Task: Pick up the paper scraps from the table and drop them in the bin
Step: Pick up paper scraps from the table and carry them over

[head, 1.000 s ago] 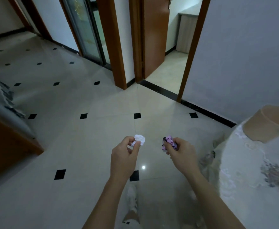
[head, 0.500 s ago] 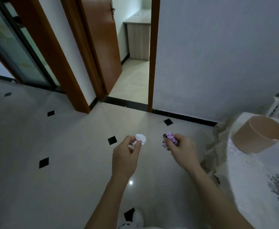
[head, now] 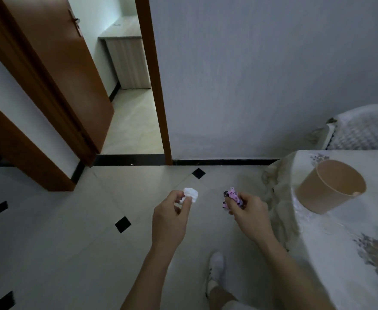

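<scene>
Scraps are both off the table, one per hand. L hand (head: pixel 170 218) pinches the white scrap (head: pixel 190 193) at thumb + forefinger tips. R hand (head: pixel 250 213) does the same w/ the pink patterned scrap (head: pixel 232 198). Both wads stick out past the fingertips, prob. so a simple finger spread drops them clean w/ nothing caught in the palm.

Hands are held out front at about the same height, over bare floor tiles (head: pixel 71 231), near each other but apart. Neither is over a target yet.

Likely bin (head: pixel 313 193) is the tan open-top tub on the table (head: pixel 344 253), near the cloth's edge, to the right of R hand and well apart from L hand. Its mouth faces up and looks wide vs scrap size. There's a small pale thing inside near the rim; can't tell what it is.

Est. step: carry phase, pickup done, drop not yet done. Next both hands need to go right + over the rim. R is closer, so it prob. releases first. L has to cross further.

Risks: crumpled paper is light, so a release from high or off-centre could bounce off the rim or drift onto the cloth. Tub looks light too, so a knock at the table edge may tip it.

Shoe (head: pixel 216 269) shows below, between the forearms.
</scene>
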`<state>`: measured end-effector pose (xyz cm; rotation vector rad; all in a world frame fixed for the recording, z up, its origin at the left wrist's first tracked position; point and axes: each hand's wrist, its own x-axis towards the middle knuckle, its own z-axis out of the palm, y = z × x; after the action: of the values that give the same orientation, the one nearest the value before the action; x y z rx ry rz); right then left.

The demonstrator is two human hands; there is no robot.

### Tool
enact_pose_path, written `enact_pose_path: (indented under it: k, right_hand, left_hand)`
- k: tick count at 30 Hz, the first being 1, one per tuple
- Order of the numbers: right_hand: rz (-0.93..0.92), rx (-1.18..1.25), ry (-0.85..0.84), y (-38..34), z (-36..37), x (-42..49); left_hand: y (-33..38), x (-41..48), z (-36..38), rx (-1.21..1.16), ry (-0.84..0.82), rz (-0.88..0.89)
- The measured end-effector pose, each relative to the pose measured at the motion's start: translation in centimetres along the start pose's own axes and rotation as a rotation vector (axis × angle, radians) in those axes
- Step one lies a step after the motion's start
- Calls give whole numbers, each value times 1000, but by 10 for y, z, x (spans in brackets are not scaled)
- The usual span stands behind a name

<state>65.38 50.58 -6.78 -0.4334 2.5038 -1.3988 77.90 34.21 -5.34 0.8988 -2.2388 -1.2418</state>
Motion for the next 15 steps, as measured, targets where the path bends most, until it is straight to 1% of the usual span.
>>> enact_pose_path:
  k: [4, 7, 11, 15]
  right_hand:
    - [54, 36, 26, 6, 3, 55]
    - [54, 45, 75, 7, -3, 108]
    - [56, 19, 135, -2, -27, 186]
    - [66, 73, 165, -8, -58, 253]
  left_hand:
    - [7, 59, 25, 28, -58, 20]
    - [22, 111, 49, 61, -92, 47]
    - [54, 181, 89, 106, -135, 68]
    - [87, 245, 129, 107, -163, 123]
